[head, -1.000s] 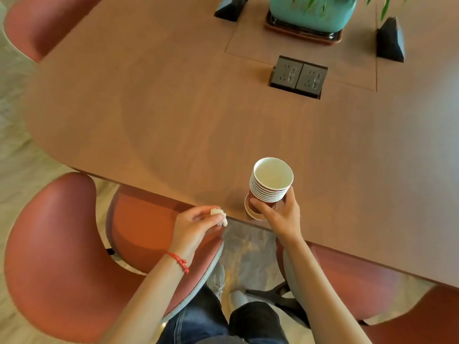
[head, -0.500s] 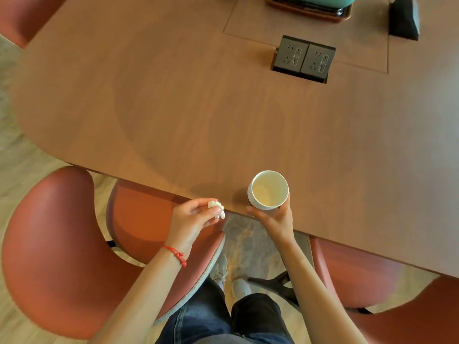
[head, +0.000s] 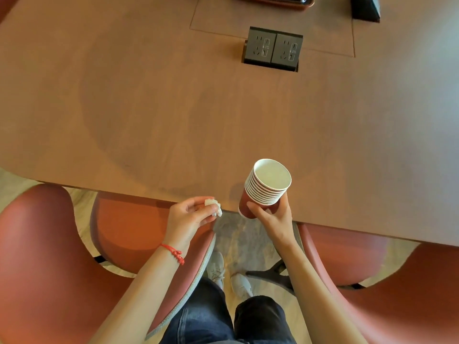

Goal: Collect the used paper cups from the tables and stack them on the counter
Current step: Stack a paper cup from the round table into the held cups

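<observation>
Stack of paper cups [head: 267, 188] sat in right hand [head: 274, 218], fingers wrapped round its base, axis tilted toward 1 o'clock, above table [head: 154, 115] edge. Left hand [head: 188, 219], at 9 o'clock from stack, pinched crumpled tissue [head: 213, 207].

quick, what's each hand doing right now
Left hand: closed on a crumpled paper scrap.
Right hand: gripping the stack of paper cups.

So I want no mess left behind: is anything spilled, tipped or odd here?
No spill shows on the table. The cup stack is tilted in the right hand, over the table edge. The left hand pinches a crumpled white scrap. The power socket stands popped up.
</observation>
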A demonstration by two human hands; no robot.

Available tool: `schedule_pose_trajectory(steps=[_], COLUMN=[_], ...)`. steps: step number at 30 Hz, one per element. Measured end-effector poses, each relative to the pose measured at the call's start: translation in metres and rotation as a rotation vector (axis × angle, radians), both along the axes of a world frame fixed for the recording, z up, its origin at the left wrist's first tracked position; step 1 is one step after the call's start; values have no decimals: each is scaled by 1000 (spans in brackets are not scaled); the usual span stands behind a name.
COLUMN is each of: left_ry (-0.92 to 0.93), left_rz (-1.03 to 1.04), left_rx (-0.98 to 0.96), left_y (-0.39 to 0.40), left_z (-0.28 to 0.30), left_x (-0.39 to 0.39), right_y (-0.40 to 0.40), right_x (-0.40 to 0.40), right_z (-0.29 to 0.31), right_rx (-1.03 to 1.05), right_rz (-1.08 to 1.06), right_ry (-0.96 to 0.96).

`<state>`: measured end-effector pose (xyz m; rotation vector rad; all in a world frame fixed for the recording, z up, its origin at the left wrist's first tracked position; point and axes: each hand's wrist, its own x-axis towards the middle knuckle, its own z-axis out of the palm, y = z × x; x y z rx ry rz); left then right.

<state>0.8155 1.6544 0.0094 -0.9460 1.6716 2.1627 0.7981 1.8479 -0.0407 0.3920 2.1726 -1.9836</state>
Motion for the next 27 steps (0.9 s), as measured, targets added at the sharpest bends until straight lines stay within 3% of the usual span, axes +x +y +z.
schedule_pose_trajectory(steps=[16, 27], left_ry=[90, 164], left_rz=[-389, -730], left_rx=[-28, -1], left_y=[80, 199], left_z=[7, 22], left_x=[21, 121], right_y=[67, 154], right_x=[101, 262], right_z=[41, 58], right_rx=[-39, -1], right_rz=[-375, -704], right_ry=[125, 165])
